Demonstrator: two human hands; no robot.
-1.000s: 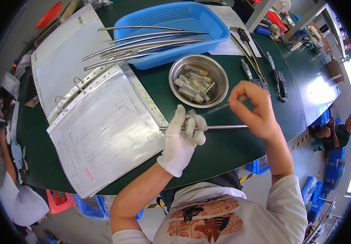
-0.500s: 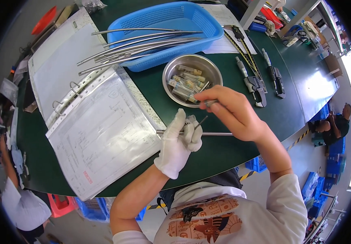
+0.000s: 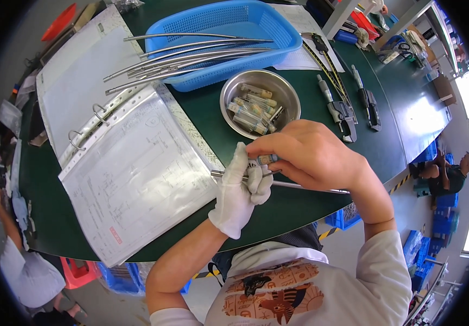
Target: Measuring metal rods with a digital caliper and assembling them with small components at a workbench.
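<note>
1. Gloved left hand [image 3: 237, 195], dead centre: grip clamped round a steel rod [image 3: 217, 174].
2. Bare right hand [image 3: 316, 155], at its 2 o'clock, fingers around a small vial [image 3: 267, 159]; can't tell if they're actually pinching it.
3. Metal bowl [image 3: 293, 98], 12 o'clock, more vials [image 3: 253, 111] inside.
4. Blue basket [image 3: 240, 22], past that: other rods [image 3: 191, 57] across it. Looks like one's mid-handling; can't tell which are done or left.

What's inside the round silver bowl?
The silver bowl holds a pile of small clear tubes, lying jumbled together. The tubes on top cover much of the bottom, so I can't see what lies underneath or count them all.
</note>
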